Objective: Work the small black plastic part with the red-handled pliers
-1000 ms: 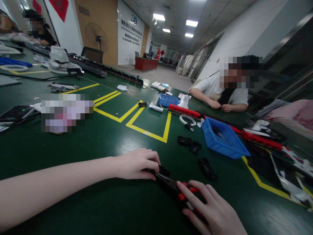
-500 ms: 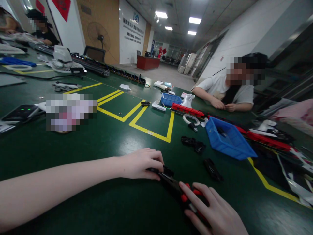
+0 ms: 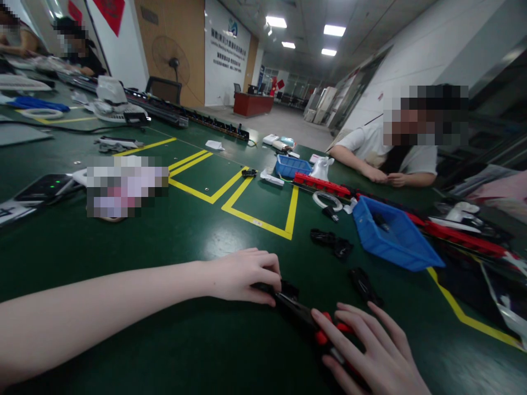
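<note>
My left hand [image 3: 251, 276] is closed round a small black part [image 3: 289, 289], which is mostly hidden by the fingers and rests near the green table [image 3: 185, 340]. Pliers [image 3: 298, 314] with black jaws and red handles are held in my right hand [image 3: 366, 351], their tip touching the part at my left fingertips. Some fingers of my right hand are stretched along the handles. Beyond lie a bundled black cable [image 3: 331, 242] and, nearer my right hand, a second black bundle [image 3: 365, 286].
A blue bin [image 3: 395, 236] stands at the right beside a long red strip [image 3: 465, 236]. Farther off are a smaller blue bin [image 3: 292, 166] and a white cable coil [image 3: 327, 201]. A person [image 3: 382, 159] sits across the table. A phone [image 3: 43, 187] lies left.
The whole view has shifted slightly, so things appear farther right. Fingers of my right hand have lifted and spread a little on the pliers. My left hand keeps its grip.
</note>
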Available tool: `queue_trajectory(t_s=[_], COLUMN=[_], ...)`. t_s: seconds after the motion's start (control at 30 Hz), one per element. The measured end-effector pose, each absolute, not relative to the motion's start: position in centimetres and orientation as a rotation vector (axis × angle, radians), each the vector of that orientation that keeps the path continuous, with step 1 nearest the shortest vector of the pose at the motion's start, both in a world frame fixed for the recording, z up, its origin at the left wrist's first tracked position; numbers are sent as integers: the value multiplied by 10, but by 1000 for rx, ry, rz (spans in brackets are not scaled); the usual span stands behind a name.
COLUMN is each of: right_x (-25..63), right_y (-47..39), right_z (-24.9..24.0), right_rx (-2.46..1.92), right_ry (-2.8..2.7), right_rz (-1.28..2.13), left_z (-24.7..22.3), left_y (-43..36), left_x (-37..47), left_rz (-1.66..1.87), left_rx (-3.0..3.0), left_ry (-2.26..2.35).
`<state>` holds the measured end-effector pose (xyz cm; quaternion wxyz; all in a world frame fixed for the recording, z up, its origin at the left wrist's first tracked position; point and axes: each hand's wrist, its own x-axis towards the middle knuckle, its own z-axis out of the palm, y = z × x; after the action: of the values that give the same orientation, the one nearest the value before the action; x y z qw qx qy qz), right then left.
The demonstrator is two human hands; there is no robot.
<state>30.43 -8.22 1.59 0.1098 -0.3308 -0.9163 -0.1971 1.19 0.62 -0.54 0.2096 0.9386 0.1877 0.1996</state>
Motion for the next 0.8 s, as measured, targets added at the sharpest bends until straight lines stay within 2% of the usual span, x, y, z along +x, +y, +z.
queue_trajectory(t_s=[0.27, 0.6, 0.8], right_x=[303, 304, 304], right_y=[-81, -80, -80], right_z=[2, 3, 3], right_rx=[-999, -1008, -977], right_ry=[-2667, -2679, -2649], right_rz=[-632, -437, -458], left_z=[-5, -5, -5], left_y=[7, 7, 8], left_x=[11, 11, 12], left_rz=[553, 507, 509], left_rx=[2604, 2625, 2616], left_ry=[522, 532, 541])
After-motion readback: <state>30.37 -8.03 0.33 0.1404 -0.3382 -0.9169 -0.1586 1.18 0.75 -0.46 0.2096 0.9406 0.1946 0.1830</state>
